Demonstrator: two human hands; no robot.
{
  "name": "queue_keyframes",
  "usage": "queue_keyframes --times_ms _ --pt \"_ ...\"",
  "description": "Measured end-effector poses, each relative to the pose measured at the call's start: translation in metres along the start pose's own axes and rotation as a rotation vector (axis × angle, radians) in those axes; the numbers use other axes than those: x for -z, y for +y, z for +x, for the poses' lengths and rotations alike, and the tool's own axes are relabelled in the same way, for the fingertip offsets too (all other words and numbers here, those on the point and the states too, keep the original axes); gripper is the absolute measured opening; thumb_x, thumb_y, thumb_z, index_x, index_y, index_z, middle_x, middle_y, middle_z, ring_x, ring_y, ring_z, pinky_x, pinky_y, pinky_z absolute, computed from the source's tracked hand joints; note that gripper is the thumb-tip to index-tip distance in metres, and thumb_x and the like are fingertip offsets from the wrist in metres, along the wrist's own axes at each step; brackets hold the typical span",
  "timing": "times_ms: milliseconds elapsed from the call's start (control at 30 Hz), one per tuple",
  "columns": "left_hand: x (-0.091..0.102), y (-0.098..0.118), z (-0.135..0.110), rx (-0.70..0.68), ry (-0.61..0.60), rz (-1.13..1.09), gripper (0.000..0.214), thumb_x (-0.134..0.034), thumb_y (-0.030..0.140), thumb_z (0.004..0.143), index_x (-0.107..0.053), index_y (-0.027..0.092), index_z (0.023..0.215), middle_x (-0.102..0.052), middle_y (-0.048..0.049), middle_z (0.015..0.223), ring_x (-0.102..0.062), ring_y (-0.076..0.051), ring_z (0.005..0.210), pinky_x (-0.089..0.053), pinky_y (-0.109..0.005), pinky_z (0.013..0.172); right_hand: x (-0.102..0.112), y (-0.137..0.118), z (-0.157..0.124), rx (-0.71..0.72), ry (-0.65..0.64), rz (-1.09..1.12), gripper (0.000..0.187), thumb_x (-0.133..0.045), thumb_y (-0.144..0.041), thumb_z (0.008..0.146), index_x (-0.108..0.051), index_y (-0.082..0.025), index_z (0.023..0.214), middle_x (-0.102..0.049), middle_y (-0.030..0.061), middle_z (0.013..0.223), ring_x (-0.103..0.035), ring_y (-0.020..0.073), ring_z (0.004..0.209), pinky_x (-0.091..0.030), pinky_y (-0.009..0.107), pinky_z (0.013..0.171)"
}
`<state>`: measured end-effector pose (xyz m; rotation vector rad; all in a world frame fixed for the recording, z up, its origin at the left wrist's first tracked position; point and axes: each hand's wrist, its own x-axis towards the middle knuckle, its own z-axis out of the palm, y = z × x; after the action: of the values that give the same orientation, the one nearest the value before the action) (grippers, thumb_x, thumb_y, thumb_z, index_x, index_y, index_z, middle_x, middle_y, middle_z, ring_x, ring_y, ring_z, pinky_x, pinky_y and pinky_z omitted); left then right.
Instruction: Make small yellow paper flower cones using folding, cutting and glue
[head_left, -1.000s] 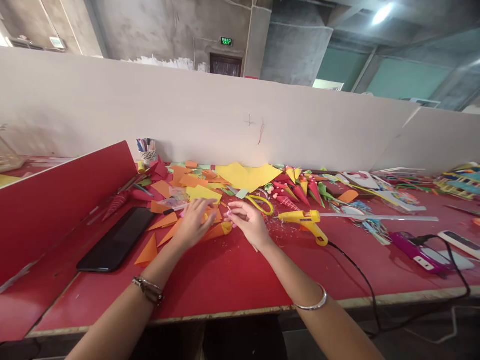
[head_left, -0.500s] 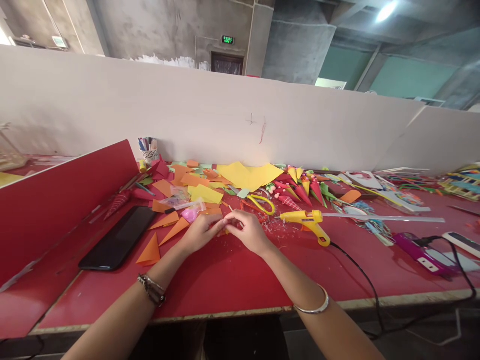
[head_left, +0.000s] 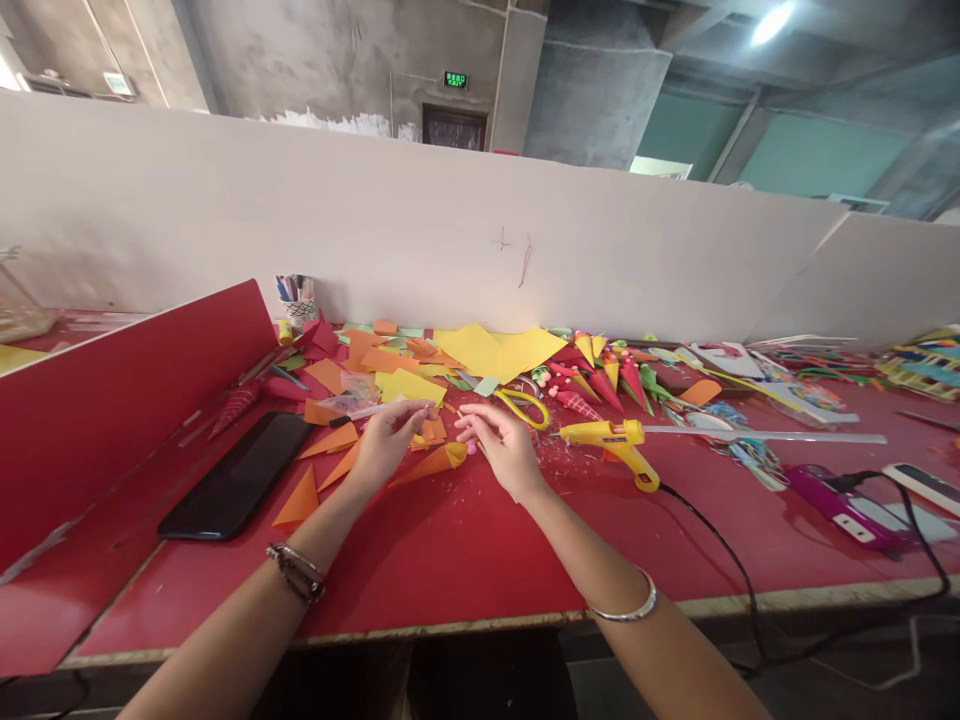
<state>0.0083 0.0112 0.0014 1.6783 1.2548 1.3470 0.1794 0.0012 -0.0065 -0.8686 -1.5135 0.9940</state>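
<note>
My left hand (head_left: 386, 440) is over the middle of the red table, thumb and fingers pinched together at the tips. Across a small gap, my right hand (head_left: 504, 452) has its thumb and fingers drawn together too. Whatever either pinch holds is too small to make out. Just below the hands lies an orange paper cone (head_left: 429, 464) with a yellow top, and a small pink ball (head_left: 471, 448) sits at its wide end. Right of my right hand rests a yellow hot glue gun (head_left: 611, 437). Yellow-handled scissors (head_left: 525, 408) lie behind that hand.
A black phone (head_left: 236, 478) lies left, near orange paper pieces (head_left: 300, 498). Behind are a yellow sheet (head_left: 499, 352) and several red cones (head_left: 606, 388). A purple power strip (head_left: 851, 510) is at right, and a black cord (head_left: 720, 538) hangs over the table edge.
My hands were touching at the fingertips and have moved apart, left hand leftward, right hand slightly right. The orange cone and pink ball between them now show.
</note>
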Motion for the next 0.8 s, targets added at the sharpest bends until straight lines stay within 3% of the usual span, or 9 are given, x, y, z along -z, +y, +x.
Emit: queue_keyframes --times_ms 67,200,267,367,467,600,700,800 --pt "0.000 0.000 0.000 0.028 -0.016 -0.055 0.032 -0.053 0.042 0.070 -0.059 0.015 0.086 -0.064 -0.0026 0.072 -0.051 -0.011 0.056 -0.041 -0.023 0.055 0.000 -0.001 -0.001 -0.032 -0.036 0.008 0.023 -0.046 -0.038 0.080 -0.057 -0.017 0.085 -0.063 0.0025 0.069 -0.061 0.0124 0.057 -0.047 0.023 0.050" --pt "0.000 0.000 -0.002 0.042 -0.063 -0.094 0.028 -0.055 0.043 0.069 -0.053 0.015 0.066 -0.055 0.0019 0.053 -0.047 -0.009 0.048 -0.037 -0.021 0.049 0.000 -0.006 -0.003 -0.055 -0.073 -0.019 0.028 -0.046 -0.041 0.080 -0.049 -0.018 0.065 -0.052 -0.0043 0.048 -0.048 0.0069 0.036 -0.037 0.019 0.039" --pt "0.000 0.001 -0.003 0.034 -0.075 -0.115 0.028 -0.056 0.042 0.070 -0.047 0.017 0.060 -0.046 0.0056 0.046 -0.041 -0.007 0.042 -0.032 -0.019 0.044 0.000 -0.007 -0.003 -0.030 -0.062 -0.046 0.029 -0.047 -0.040 0.080 -0.048 -0.018 0.061 -0.049 -0.0054 0.046 -0.043 0.0058 0.035 -0.034 0.018 0.038" --pt "0.000 0.001 -0.005 0.008 -0.082 -0.129 0.032 -0.057 0.040 0.070 -0.041 0.017 0.055 -0.038 0.0079 0.042 -0.033 -0.005 0.038 -0.026 -0.018 0.041 0.000 -0.004 -0.002 0.015 -0.039 -0.049 0.019 -0.052 -0.035 0.078 -0.054 -0.019 0.067 -0.053 -0.0038 0.053 -0.049 0.0079 0.044 -0.041 0.021 0.047" --pt "0.001 0.001 -0.005 0.003 -0.099 -0.101 0.030 -0.052 0.039 0.074 -0.046 0.016 0.055 -0.046 0.0049 0.045 -0.037 -0.005 0.041 -0.029 -0.018 0.044 -0.001 0.001 0.000 -0.014 -0.035 -0.014 0.016 -0.053 -0.033 0.077 -0.059 -0.020 0.085 -0.061 0.0016 0.071 -0.059 0.0126 0.061 -0.047 0.024 0.056" --pt "0.002 0.000 -0.001 0.035 -0.088 -0.133 0.030 -0.044 0.040 0.079 -0.059 0.014 0.077 -0.060 -0.0001 0.061 -0.045 -0.008 0.048 -0.038 -0.020 0.051 0.000 0.003 0.002 -0.055 0.004 0.055 0.027 -0.045 -0.037 0.081 -0.056 -0.022 0.102 -0.063 0.0063 0.090 -0.063 0.0158 0.071 -0.048 0.025 0.053" --pt "0.001 -0.002 0.000 0.046 -0.091 -0.176 0.031 -0.051 0.040 0.075 -0.059 0.015 0.090 -0.064 -0.0022 0.075 -0.051 -0.010 0.057 -0.042 -0.022 0.059 0.001 0.002 0.002 -0.079 0.005 0.082 0.027 -0.042 -0.040 0.083 -0.058 -0.019 0.089 -0.063 0.0036 0.071 -0.060 0.0124 0.053 -0.044 0.023 0.046" --pt "0.001 -0.001 -0.001 0.060 -0.125 -0.210 0.028 -0.058 0.039 0.069 -0.058 0.015 0.084 -0.064 -0.0019 0.075 -0.054 -0.011 0.062 -0.043 -0.023 0.062 0.001 0.002 0.001 -0.067 -0.020 0.041 0.026 -0.047 -0.039 0.081 -0.057 -0.017 0.072 -0.054 -0.0021 0.052 -0.051 0.0082 0.040 -0.041 0.021 0.042"
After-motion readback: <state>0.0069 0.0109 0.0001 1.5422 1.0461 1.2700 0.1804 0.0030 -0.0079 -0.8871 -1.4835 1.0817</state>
